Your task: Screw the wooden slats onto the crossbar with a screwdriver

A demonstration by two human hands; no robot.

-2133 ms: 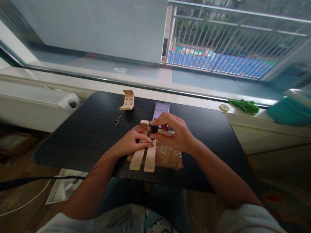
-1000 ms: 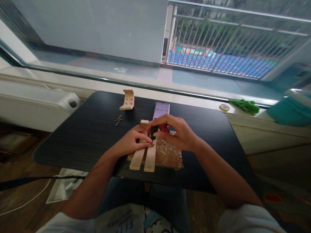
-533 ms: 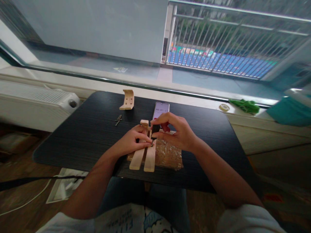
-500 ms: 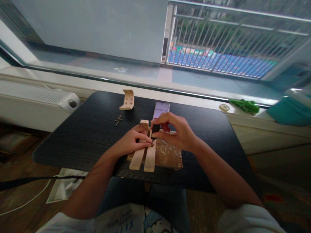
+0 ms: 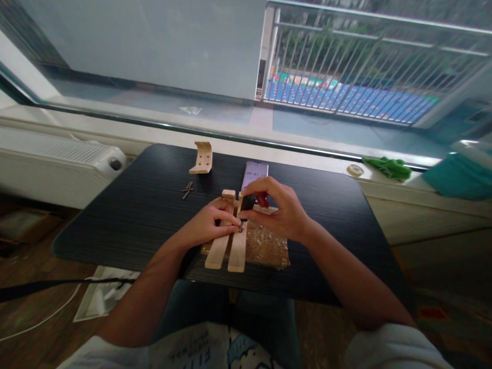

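Observation:
My right hand (image 5: pixel 284 211) pinches the black handle of a short screwdriver (image 5: pixel 248 203) between thumb and fingers. The driver leans slightly, its tip down at a hole in the right one of two pale wooden slats (image 5: pixel 237 255). My left hand (image 5: pixel 210 221) lies over the left wooden slat (image 5: pixel 218 254), gripping the wood, with fingertips reaching to the screwdriver's tip. Whether a screw sits under those fingertips I cannot tell. Both slats rest on a brown block wrapped in clear plastic (image 5: pixel 268 243), their far ends turned up.
On the dark table (image 5: pixel 126 220), a curved wooden piece with holes (image 5: pixel 203 158) stands at the back left, near several screws (image 5: pixel 187 190). A phone (image 5: pixel 255 171) showing a timer lies behind my right hand. The windowsill holds a tape roll (image 5: pixel 354 170) and green cloth (image 5: pixel 387 167).
The screwdriver's handle has turned and shifted slightly in my right fingers. My left hand and the slats have hardly moved.

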